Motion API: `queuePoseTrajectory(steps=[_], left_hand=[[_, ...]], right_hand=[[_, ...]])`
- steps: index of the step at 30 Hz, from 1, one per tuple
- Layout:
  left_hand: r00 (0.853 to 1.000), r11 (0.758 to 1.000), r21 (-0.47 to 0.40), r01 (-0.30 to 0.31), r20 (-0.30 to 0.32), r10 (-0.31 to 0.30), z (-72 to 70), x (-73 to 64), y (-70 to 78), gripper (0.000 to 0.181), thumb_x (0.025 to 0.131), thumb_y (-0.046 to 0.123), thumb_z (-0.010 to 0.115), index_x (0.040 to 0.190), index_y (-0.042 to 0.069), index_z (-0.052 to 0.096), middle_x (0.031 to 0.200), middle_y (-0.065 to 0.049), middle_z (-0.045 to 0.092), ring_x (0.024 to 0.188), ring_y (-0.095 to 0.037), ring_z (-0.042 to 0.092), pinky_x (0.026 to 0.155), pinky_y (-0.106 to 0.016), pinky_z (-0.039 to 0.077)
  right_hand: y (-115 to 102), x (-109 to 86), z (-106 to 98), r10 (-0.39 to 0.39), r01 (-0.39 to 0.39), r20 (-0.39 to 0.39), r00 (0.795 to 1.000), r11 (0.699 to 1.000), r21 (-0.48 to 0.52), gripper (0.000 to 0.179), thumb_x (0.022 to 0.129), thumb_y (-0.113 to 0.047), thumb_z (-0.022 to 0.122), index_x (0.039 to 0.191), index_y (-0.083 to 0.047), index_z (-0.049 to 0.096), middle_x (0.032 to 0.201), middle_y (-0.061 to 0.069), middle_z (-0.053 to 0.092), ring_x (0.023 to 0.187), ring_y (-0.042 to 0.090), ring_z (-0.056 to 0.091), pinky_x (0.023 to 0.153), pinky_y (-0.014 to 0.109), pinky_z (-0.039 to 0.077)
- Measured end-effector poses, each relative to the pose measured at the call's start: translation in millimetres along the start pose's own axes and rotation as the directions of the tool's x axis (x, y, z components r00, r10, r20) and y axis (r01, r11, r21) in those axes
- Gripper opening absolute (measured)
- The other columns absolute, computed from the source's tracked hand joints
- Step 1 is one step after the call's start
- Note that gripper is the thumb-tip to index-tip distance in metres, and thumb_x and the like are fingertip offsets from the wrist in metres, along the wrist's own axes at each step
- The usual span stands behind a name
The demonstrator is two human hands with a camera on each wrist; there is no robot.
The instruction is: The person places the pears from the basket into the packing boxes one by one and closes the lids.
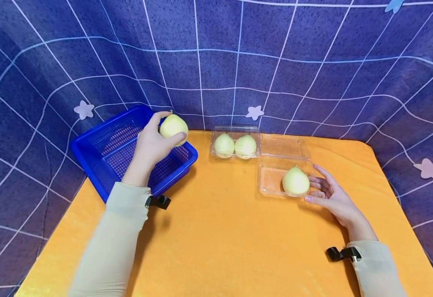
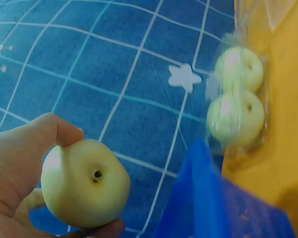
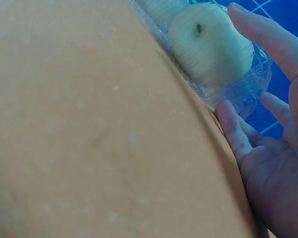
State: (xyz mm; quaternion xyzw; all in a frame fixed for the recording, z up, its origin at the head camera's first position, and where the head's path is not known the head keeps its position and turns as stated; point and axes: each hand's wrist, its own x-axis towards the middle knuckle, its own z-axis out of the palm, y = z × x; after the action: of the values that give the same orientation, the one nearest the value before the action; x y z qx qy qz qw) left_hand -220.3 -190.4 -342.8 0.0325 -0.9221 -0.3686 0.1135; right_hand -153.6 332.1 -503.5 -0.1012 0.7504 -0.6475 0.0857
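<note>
My left hand grips a pale yellow-green pear between thumb and fingers, raised over the right part of the blue plastic basket. In the left wrist view the pear shows its dimpled end toward the camera. A clear plastic clamshell box lies with its lid raised behind it, one pear standing in its right half. My right hand is at that box's right end, fingers spread and loosely bent, fingertips right at the plastic wall in the right wrist view.
Left of the open box, a second clear clamshell box with two pears stands near the back edge of the orange-covered table. A blue grid-patterned curtain with stars hangs behind and along the sides.
</note>
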Motion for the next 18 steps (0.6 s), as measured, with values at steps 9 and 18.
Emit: queuePoseTrajectory(steps=[9, 18], left_hand=[[0.998, 0.996, -0.080, -0.049, -0.038, 0.046, 27.9, -12.9, 25.2, 0.073, 0.077, 0.051, 0.080, 0.143, 0.037, 0.051, 0.129, -0.005, 0.065, 0.102, -0.029, 0.060, 0.075, -0.045, 0.051], [0.993, 0.989, -0.125, -0.075, -0.097, 0.063, 60.1, -32.4, 42.5, 0.071, 0.074, 0.052, 0.081, 0.138, 0.038, 0.056, 0.120, 0.001, 0.069, 0.100, -0.022, 0.061, 0.076, -0.042, 0.050]], right_hand=[[1, -0.9, 0, -0.010, 0.010, 0.003, 1.000, 1.000, 0.016, 0.101, 0.086, 0.010, 0.073, 0.163, -0.024, 0.017, 0.144, 0.013, 0.042, 0.123, 0.013, 0.051, 0.091, 0.019, 0.050], [1, -0.2, 0, -0.010, 0.009, 0.006, 1.000, 1.000, 0.018, 0.101, 0.086, 0.010, 0.073, 0.163, -0.024, 0.017, 0.145, 0.014, 0.041, 0.124, 0.013, 0.051, 0.092, 0.019, 0.050]])
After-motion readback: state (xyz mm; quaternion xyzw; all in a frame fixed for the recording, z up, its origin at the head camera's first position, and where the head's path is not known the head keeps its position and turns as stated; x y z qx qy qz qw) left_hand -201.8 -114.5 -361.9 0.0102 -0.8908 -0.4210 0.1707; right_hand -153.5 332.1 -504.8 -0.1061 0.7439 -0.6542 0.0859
